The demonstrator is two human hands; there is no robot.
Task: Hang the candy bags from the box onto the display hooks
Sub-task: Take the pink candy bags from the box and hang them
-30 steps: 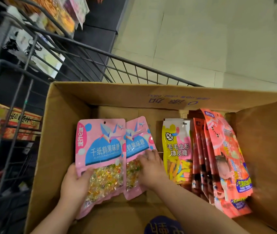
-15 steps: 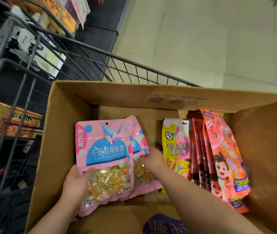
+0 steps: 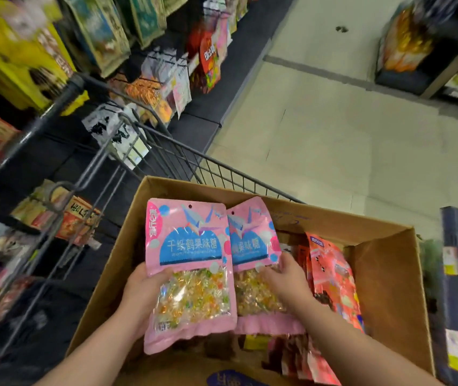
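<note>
While held over the cardboard box (image 3: 383,274), two pink candy bags (image 3: 191,246) are clamped, one by fingers of the left hand (image 3: 141,296), one by the right hand (image 3: 283,280); judged light, soft and slippery, they are best pinched beside the hang hole (image 3: 189,206).

1 wide-angle camera on the person's head gives the only view. It faces forward and steeply down, close enough over the cardboard box (image 3: 386,274) that print on a pink candy bag (image 3: 191,246) reads clearly. Wire cart (image 3: 223,164), aisle floor (image 3: 333,135) and display racks (image 3: 166,65) lie farther off.
</note>
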